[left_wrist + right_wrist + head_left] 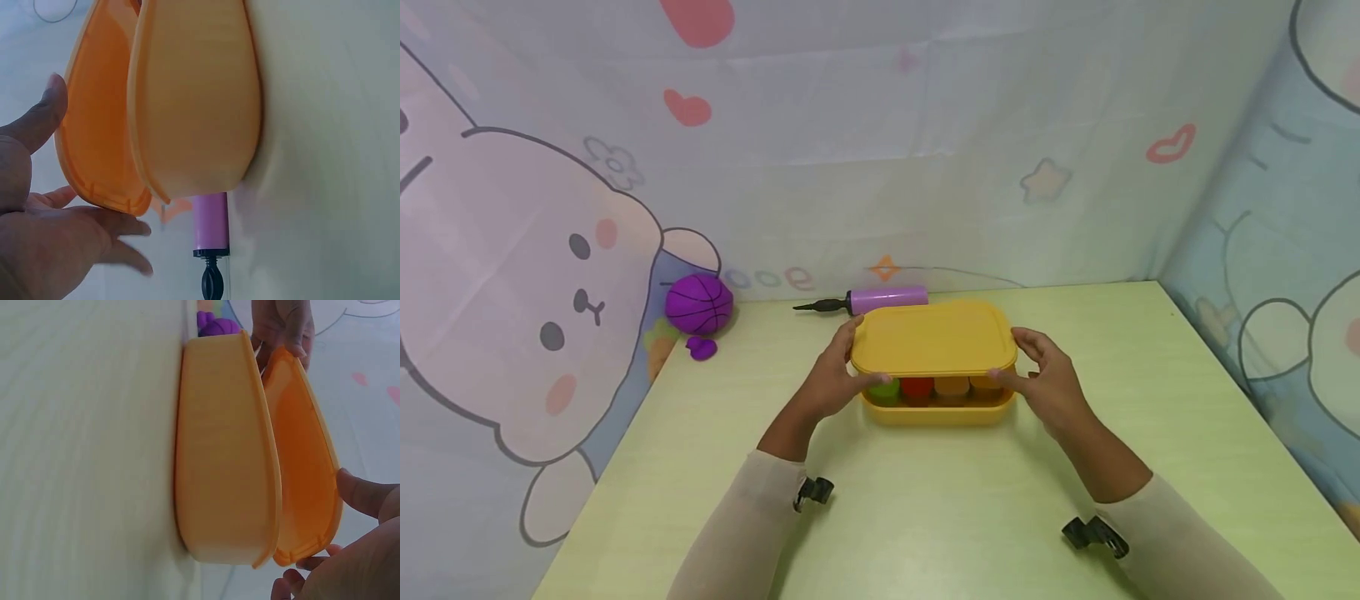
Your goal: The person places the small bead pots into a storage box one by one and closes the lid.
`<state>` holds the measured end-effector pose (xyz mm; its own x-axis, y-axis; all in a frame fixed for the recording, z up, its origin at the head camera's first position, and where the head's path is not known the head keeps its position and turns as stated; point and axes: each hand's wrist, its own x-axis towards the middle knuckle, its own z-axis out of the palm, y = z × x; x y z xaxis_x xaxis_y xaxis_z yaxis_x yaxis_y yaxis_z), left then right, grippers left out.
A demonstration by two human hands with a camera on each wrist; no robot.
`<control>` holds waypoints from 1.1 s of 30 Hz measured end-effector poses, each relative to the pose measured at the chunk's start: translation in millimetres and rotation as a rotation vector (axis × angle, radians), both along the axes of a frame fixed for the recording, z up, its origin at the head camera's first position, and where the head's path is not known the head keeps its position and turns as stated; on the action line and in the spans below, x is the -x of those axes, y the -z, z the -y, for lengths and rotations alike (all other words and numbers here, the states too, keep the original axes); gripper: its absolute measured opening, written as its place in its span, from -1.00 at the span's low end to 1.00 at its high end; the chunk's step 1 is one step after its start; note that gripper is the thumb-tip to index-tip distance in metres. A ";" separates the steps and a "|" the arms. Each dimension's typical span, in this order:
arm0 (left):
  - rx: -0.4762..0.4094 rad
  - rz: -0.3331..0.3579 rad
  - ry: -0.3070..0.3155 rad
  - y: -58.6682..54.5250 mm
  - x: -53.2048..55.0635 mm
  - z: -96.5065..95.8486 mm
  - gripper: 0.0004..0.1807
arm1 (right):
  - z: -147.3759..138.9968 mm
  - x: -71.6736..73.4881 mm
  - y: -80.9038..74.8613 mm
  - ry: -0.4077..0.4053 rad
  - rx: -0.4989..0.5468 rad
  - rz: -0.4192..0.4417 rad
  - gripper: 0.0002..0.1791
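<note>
A yellow box (936,410) sits on the table, holding several small pots: green, red and orange ones show under the raised front edge of its yellow lid (934,337). My left hand (857,357) grips the lid's left end, thumb under the front edge. At the other end my right hand (1011,360) grips it the same way. The left wrist view shows the lid (94,125) tilted off the box (194,106), with the left hand (81,181) at its edge. In the right wrist view the right hand (325,540) holds the lid (306,469) apart from the box (219,450).
A purple hand pump (880,300) lies just behind the box. A purple toy basketball (698,304) and a small purple piece (702,347) lie at the table's (925,517) back left corner. Printed cloth walls enclose the pale green table on three sides.
</note>
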<state>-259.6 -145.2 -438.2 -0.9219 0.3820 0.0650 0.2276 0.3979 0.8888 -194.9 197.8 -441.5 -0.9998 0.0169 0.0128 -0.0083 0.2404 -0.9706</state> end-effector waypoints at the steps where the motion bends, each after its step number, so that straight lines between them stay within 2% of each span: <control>1: 0.025 -0.004 -0.018 0.3 -1.5 0.0 0.23 | -0.6 -0.6 1.3 -0.001 -0.004 0.001 -0.03; 4: 0.070 -0.017 -0.073 3.7 -5.3 -0.3 0.25 | -2.2 -2.3 5.5 -0.001 -0.003 0.013 -0.03; 7: 0.089 -0.031 -0.097 8.3 -10.1 -1.5 0.24 | -3.4 -3.7 10.6 0.004 -0.004 0.028 -0.04; 15: 0.140 -0.038 -0.048 21.2 -24.7 0.8 0.21 | -4.7 -11.9 20.1 0.000 -0.024 0.053 -0.02; 21: 0.166 -0.063 -0.024 26.1 -29.3 2.8 0.13 | -5.9 -17.6 20.4 -0.007 -0.004 0.045 0.02; 33: 0.255 -0.075 -0.031 34.4 -32.6 0.2 0.03 | -9.4 -18.7 31.3 -0.007 -0.072 0.083 0.00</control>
<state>-227.0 -145.3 -472.6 -0.9297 0.3664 0.0384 0.2729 0.6149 0.7399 -176.2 207.2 -472.8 -0.9975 0.0123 -0.0693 0.0697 0.3093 -0.9484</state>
